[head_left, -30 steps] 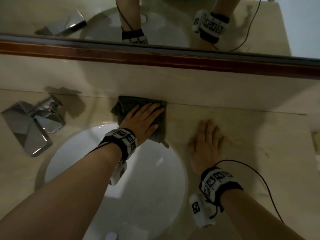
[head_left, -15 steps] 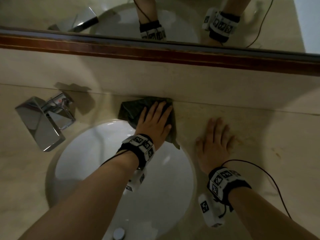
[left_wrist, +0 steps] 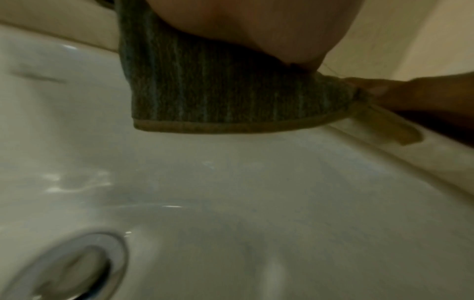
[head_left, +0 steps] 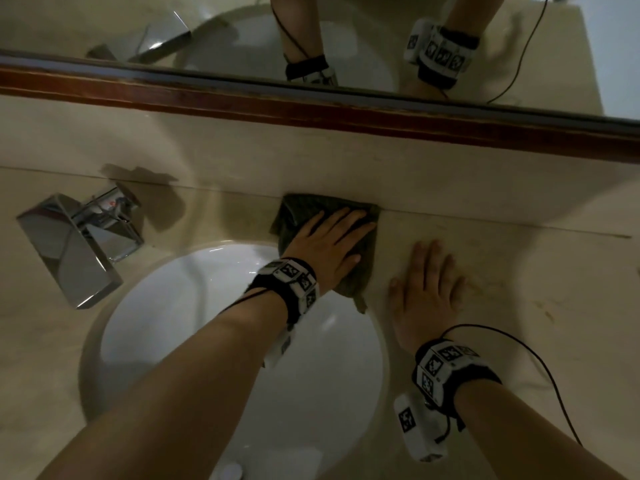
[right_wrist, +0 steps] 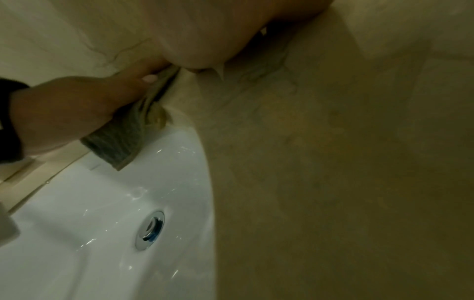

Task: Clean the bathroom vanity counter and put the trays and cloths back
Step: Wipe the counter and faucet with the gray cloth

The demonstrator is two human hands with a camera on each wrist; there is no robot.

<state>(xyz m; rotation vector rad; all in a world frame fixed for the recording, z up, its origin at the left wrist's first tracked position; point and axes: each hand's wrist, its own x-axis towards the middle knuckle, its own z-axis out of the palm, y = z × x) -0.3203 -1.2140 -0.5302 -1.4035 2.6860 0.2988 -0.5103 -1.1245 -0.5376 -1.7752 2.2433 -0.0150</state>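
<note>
A dark grey-green cloth [head_left: 298,211] lies on the beige stone counter [head_left: 519,271] against the back wall, behind the sink's right rim. My left hand [head_left: 329,240] presses flat on it with straight fingers. The cloth's hemmed edge [left_wrist: 231,101] hangs over the white basin, seen also in the right wrist view [right_wrist: 118,146]. My right hand [head_left: 426,292] rests flat on the bare counter just right of the cloth, fingers spread. No tray is in view.
A white oval sink [head_left: 180,323] with a chrome drain [right_wrist: 150,229] sits below my left arm. A square chrome faucet [head_left: 76,244] stands at its left. A mirror with a dark wooden frame [head_left: 346,112] runs along the wall above.
My left hand has slid the cloth to the right along the back wall, closer to my right hand. The right hand has stayed flat on the counter.
</note>
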